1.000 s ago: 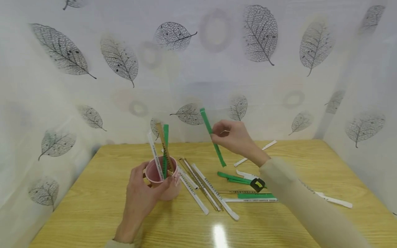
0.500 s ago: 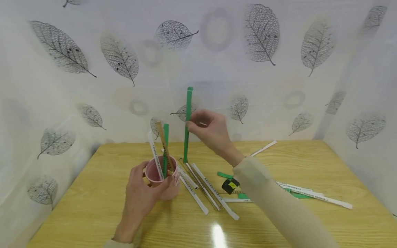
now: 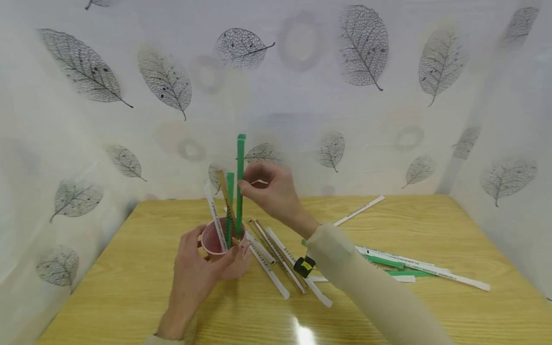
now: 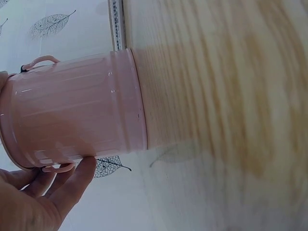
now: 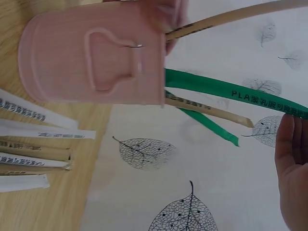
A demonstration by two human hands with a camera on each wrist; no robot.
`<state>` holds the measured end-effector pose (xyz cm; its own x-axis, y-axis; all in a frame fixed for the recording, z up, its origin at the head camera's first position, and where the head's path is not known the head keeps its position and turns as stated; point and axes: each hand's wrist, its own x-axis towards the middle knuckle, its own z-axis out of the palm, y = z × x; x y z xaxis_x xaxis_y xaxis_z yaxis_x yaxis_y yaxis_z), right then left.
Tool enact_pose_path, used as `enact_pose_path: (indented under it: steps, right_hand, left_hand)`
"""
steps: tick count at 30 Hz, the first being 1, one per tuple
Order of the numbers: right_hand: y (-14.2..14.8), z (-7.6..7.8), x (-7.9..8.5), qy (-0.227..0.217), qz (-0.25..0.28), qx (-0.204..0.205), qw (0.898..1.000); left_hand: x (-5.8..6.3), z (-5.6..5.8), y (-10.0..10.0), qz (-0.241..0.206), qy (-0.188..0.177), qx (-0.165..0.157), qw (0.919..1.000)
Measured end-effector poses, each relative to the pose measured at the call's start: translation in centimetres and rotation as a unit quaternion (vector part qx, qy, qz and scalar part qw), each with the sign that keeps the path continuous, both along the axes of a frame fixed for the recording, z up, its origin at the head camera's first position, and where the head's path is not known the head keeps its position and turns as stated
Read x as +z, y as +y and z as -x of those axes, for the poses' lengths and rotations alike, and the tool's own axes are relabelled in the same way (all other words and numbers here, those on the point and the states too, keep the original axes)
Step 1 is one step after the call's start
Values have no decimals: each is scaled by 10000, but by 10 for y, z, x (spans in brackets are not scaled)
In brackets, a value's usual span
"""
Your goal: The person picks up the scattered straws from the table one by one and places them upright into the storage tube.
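A small pink pail (image 3: 235, 270) with side handles stands upright on the table. My left hand (image 3: 194, 263) grips it, thumb at the near rim and fingers around the far side. My right hand (image 3: 273, 191) pinches a green wrapped straw (image 3: 240, 158) between thumb and fingertips, upright over the pail's mouth. In the right wrist view the lower end of this green straw (image 5: 202, 83) reaches inside the rim. A white wrapped straw (image 3: 213, 211), a brown one (image 3: 223, 187) and another green one (image 3: 230, 184) lean in the pail.
Right of the pail, several white wrapped straws (image 3: 269, 278) and brown ones (image 3: 282, 266) lie slanted. More white straws (image 3: 457, 277) and green straws (image 3: 388, 261) lie farther right, partly under my right sleeve. A black and yellow piece (image 3: 304, 267) sits at my right wrist.
My right hand has carried the green straw leftward from above the loose straws to the pail, turning it upright and lowering it into the mouth. My left hand has kept its grip.
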<state>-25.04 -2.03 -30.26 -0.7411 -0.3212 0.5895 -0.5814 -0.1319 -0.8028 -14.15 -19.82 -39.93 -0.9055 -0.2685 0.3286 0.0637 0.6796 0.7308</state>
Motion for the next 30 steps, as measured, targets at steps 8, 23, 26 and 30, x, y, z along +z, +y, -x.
enact_pose_path:
  steps: [8,23,26,30]
  right_hand:
    - [0,-1,-29,222,-902,76,9956]
    - [3,-3,-61,610,-2252,223,9722]
    - [17,-3,-55,425,-2613,258,9640]
    - [48,-1,-43,336,-3218,175,9461]
  left_hand:
    - [1,-1,1,54,143,-24,9999]
    - [0,0,3,100,140,-21,9999]
    - [-1,0,3,82,106,-15,9999]
    - [0,1,3,42,57,27,10000]
